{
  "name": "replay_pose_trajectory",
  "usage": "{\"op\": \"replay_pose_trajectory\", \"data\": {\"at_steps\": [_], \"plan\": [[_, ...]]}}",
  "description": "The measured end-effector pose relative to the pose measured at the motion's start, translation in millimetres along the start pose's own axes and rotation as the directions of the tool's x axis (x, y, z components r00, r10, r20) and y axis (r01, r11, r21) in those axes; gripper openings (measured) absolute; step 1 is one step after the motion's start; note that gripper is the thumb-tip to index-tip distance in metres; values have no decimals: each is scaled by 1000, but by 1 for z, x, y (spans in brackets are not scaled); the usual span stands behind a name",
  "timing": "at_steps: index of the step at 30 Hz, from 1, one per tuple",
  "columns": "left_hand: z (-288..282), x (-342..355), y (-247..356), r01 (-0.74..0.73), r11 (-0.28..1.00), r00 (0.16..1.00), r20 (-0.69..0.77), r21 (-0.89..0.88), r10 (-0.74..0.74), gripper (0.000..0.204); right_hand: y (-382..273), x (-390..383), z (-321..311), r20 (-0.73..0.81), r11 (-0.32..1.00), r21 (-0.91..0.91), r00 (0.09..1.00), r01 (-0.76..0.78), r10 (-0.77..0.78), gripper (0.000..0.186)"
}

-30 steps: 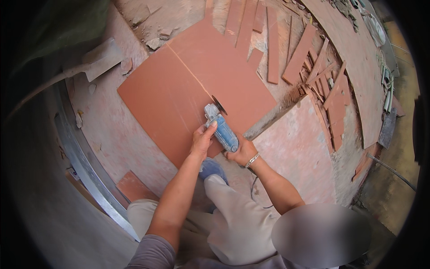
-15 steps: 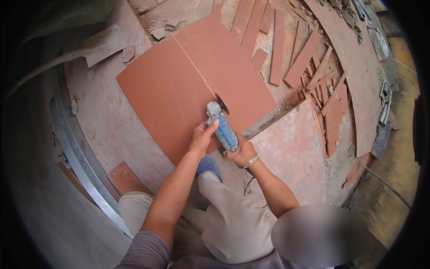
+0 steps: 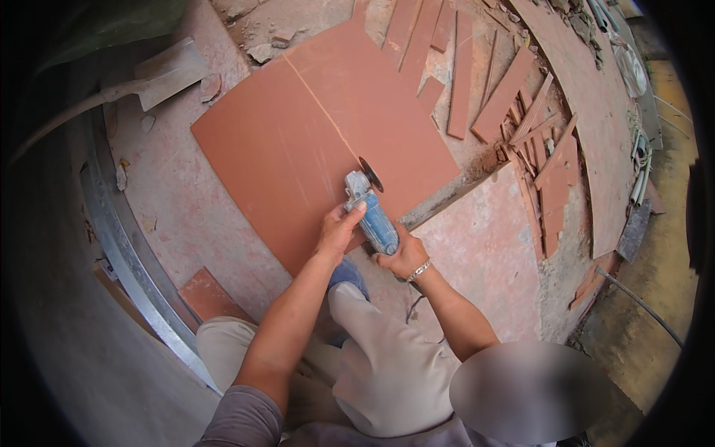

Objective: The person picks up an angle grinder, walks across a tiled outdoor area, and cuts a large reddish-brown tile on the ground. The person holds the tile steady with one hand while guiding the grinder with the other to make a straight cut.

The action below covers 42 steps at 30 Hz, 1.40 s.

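With both hands point(image 3: 339, 227) point(image 3: 402, 257) wrapped around the grinder point(image 3: 372, 212), we should keep the disc point(image 3: 369, 173) on the tile point(image 3: 298, 141) line.

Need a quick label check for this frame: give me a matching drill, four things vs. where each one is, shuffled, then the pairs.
Things:
1. angle grinder
2. large terracotta tile
3. cut tile strips
4. shovel

Places:
A. upper left, blade on the dusty floor
B. gripped by left hand and right hand
C. scattered on the floor at upper right
D. flat under the grinder's disc, scored by a pale line

Pairs: 1-B, 2-D, 3-C, 4-A
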<state>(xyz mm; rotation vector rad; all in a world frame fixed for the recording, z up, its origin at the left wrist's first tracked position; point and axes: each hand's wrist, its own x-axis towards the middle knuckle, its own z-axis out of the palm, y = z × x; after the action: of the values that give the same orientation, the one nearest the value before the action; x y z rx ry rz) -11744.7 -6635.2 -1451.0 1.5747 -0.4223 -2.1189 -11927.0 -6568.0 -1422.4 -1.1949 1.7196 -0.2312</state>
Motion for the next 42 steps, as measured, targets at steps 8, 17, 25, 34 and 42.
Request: {"op": "replay_pose_trajectory", "data": {"at_steps": [8,17,25,34,42], "plan": [[0,-1,-6,-28,999,998,57,-29,30,55,7,-5,3,5,1000,-2,1000,-24,24,92],[3,-5,-13,-18,998,994,105,-66,25,58,12,-11,2,9,997,-8,997,-75,75,93],[5,-7,-21,-48,995,995,79,-84,55,56,11,-18,0,7,999,-21,999,-48,48,88],[1,-2,-34,-46,998,992,121,34,41,74,22,-23,2,8,997,-37,998,-66,66,91],[14,-22,-24,-19,1000,999,27,-6,20,53,27,-30,2,6,999,-38,999,-39,39,91]]}}
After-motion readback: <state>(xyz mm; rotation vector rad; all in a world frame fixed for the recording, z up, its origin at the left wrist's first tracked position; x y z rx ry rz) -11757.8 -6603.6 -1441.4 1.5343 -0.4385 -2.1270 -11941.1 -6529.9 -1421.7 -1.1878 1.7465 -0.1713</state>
